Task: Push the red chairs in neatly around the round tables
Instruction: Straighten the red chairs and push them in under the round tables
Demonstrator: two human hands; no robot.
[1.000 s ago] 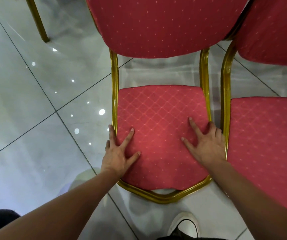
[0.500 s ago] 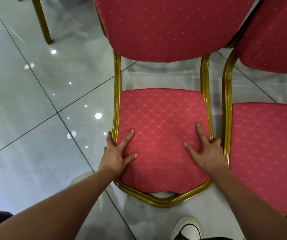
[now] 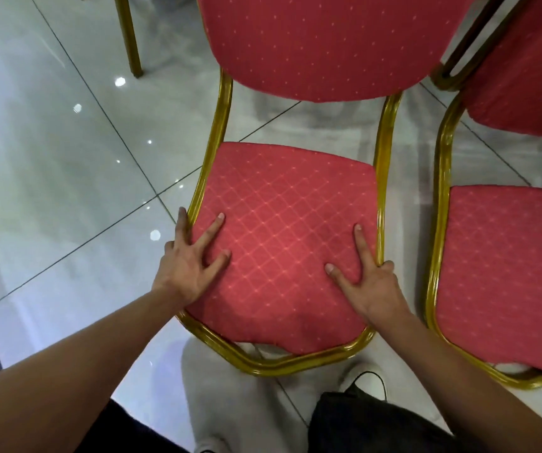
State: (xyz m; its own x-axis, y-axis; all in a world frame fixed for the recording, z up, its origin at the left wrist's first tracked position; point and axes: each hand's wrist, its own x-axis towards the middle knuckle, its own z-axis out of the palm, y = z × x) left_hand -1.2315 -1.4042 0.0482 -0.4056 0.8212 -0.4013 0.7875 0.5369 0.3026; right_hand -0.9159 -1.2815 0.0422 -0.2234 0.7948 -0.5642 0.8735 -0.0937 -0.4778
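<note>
Red padding sits under both our palms: the left hand [image 3: 191, 266] lies spread on the lower-left edge of the seat [image 3: 282, 237], thumb and forefinger on the cushion and the other fingers hooked over the gold frame [image 3: 276, 364], and the right hand [image 3: 371, 286] mirrors it at the lower right, fingers splayed and straddling the rail, neither closed into a fist. This chair [image 3: 295, 152] fills the centre of the frame. To push well, we judge we should press evenly on both sides so it slides straight, and mind the second chair [image 3: 505, 263] just beside it on the right. Beyond, glossy pale floor tiles [image 3: 51, 158] reflect ceiling lights and look slippery, so the legs should glide. Another gold chair leg [image 3: 131, 37] stands at upper left. No round table is in view.
</note>
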